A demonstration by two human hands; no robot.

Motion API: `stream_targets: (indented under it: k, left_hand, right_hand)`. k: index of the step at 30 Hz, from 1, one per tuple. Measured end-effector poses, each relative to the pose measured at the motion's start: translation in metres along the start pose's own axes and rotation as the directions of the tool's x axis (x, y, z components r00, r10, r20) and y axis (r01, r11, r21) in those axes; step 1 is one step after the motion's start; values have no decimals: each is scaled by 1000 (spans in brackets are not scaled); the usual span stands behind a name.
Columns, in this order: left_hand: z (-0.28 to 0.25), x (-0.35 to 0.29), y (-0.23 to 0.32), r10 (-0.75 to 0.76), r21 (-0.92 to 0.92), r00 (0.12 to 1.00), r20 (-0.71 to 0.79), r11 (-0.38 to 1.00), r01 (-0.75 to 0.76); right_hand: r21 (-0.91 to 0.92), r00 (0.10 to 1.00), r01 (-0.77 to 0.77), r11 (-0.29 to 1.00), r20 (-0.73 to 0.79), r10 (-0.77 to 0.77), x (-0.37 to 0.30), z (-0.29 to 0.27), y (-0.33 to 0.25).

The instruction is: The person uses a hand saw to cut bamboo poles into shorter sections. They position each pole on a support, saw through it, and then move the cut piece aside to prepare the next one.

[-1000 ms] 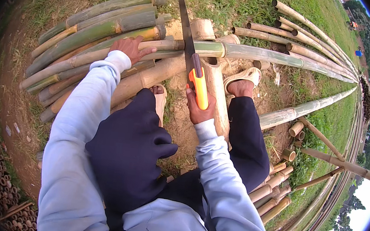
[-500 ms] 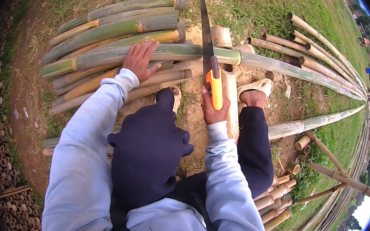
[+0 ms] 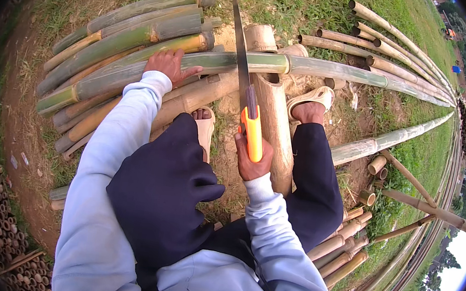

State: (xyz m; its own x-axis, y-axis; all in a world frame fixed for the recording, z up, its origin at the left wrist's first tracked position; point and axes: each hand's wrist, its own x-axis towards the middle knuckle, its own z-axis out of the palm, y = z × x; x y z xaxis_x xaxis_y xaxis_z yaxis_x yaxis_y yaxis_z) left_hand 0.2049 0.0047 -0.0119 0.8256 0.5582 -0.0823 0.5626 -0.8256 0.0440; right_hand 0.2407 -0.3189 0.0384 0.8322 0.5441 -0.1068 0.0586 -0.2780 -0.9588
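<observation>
A long green bamboo pole [image 3: 208, 59] runs left to right across the view. My left hand [image 3: 166, 66] lies on top of it, fingers stretched out and thumb apart. My right hand [image 3: 254, 158] is wrapped round the orange handle of a handsaw [image 3: 243, 61]. The saw's long dark blade crosses the pole to the right of my left hand, its tip pointing away from me. Under the pole, close to the blade, a thick bamboo post [image 3: 276, 130] stretches toward me between my feet. Whether the blade has cut into the pole is too fine to tell.
Several cut bamboo lengths [image 3: 172, 25] lie stacked at the left. Long poles [image 3: 402, 47] extend to the far right, with another pole [image 3: 378, 144] nearer. Short pieces [image 3: 347, 245] lie by my right knee. A bamboo frame [image 3: 430, 213] stands at the right.
My right hand has drawn the handsaw back toward me, its blade still across the pole. My left hand stays on the pole. The whole view has shifted slightly.
</observation>
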Motion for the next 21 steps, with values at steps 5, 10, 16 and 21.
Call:
stream_targets:
  k: [5, 10, 16, 21]
  left_hand:
    - [0, 1, -3, -8, -24, 1000, -7, 1000, 8]
    - [-18, 3, 11, -46, -11, 988, 144, 999, 48]
    - [-18, 3, 11, -61, 22, 989, 131, 998, 59]
    - [-14, -1, 4, -44, 10, 995, 86, 999, 43]
  right_hand:
    - [-150, 993, -120, 981, 0, 121, -165, -68, 4]
    - [-223, 991, -103, 969, 55, 118, -150, -65, 6]
    - [-168, 1000, -2, 986, 11, 4, -116, -43, 3]
    - [-153, 999, -26, 988, 25, 30, -147, -77, -17]
